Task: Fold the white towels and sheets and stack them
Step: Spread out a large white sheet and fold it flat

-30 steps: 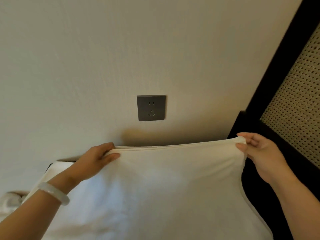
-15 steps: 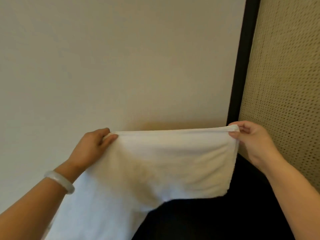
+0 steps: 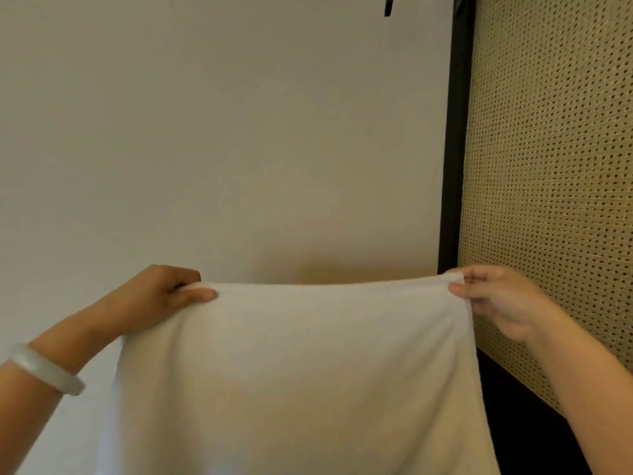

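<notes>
A white towel (image 3: 301, 378) hangs in the air in front of me, its top edge stretched level between both hands. My left hand (image 3: 157, 296) pinches the top left corner, thumb on the near side and fingers curled behind. My right hand (image 3: 496, 299) pinches the top right corner the same way. The cloth drops straight down and runs out of the bottom of the view. A pale bangle (image 3: 44, 370) sits on my left wrist.
A plain beige wall (image 3: 222, 132) fills the background. To the right stands a woven cane panel (image 3: 555, 166) in a black frame (image 3: 454, 149). A dark surface (image 3: 524, 437) lies below the panel.
The view has tilted upward; the wall socket and the white pile at lower left have left the frame. Both hands have raised the towel, and it now hangs lower and wider.
</notes>
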A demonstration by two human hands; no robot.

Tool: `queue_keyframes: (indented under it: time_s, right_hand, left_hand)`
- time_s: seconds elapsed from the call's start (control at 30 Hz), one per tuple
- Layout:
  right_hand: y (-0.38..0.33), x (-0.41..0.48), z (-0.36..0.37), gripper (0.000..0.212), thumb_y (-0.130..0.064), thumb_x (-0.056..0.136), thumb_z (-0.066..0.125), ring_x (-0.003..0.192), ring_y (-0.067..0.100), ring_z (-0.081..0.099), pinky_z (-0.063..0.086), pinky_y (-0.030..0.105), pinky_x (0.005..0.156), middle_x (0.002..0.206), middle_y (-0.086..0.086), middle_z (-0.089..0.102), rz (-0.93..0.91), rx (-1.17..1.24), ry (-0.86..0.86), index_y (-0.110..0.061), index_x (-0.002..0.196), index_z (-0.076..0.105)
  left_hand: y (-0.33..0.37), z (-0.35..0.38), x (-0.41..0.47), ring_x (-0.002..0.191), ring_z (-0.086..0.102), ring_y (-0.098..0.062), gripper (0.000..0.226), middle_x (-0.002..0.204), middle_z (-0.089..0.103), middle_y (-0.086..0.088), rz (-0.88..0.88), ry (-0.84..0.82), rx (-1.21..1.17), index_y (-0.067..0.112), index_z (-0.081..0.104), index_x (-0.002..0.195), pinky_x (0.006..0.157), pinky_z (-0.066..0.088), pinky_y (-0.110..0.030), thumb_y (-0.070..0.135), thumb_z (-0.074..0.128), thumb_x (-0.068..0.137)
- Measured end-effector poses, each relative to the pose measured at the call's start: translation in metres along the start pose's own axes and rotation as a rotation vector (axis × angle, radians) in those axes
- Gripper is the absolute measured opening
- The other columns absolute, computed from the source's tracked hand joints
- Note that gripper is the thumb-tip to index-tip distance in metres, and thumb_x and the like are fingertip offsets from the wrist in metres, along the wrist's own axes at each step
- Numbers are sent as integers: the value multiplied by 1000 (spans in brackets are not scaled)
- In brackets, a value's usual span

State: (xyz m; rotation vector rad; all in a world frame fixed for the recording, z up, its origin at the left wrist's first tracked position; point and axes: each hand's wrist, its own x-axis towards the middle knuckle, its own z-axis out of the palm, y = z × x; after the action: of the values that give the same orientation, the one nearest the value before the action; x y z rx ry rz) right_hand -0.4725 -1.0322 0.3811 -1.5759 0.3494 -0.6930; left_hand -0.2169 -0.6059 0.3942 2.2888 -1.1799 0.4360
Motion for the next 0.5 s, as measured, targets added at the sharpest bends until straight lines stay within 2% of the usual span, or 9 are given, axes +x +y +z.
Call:
queue_keyframes:
  time_s: [0.13,0.2,0.27,0.33,0.43,0.5]
  right_hand:
    - [84,27,9,24,17,86,56,84,27,66,59,30,67,91,19,70,330,-90,-73,9,106,65]
    - [143,35,14,26,19,86,54,88,30,66,58,33,74,95,22,70,497,-171,-82,14,110,63]
    - [200,42,16,25,19,85,57,95,34,65,54,43,89,102,25,69,621,-230,-22,14,108,64]
    - [249,52,18,26,17,84,61,102,36,63,50,49,97,110,25,67,699,-255,75,9,109,65]
    - [298,70,20,29,12,86,64,98,32,63,51,45,89,113,22,66,723,-245,182,4,114,64]
    - [317,85,23,25,9,86,65,97,34,63,52,47,90,112,24,66,690,-275,211,2,111,64]
  left_hand:
    - [-35,83,-10,53,44,0,54,55,47,10,-114,-363,3,18,47,61,56,34,-19,66,60,81]
    - [-55,140,-20,55,40,-1,56,57,43,9,-156,-511,4,20,44,61,58,32,-22,70,59,80]
    - [-75,192,-25,60,40,-6,51,62,41,9,-205,-573,-4,22,41,61,58,30,-24,65,57,84]
    - [-91,233,-23,64,40,-9,47,66,42,9,-252,-585,-25,23,40,63,55,29,-19,56,57,92]
    - [-108,274,-12,67,44,-10,40,71,48,9,-290,-584,-51,24,41,68,57,32,-18,49,53,98]
    - [-119,292,-6,68,44,-11,34,75,49,9,-306,-614,-59,26,40,73,58,33,-20,45,52,98]
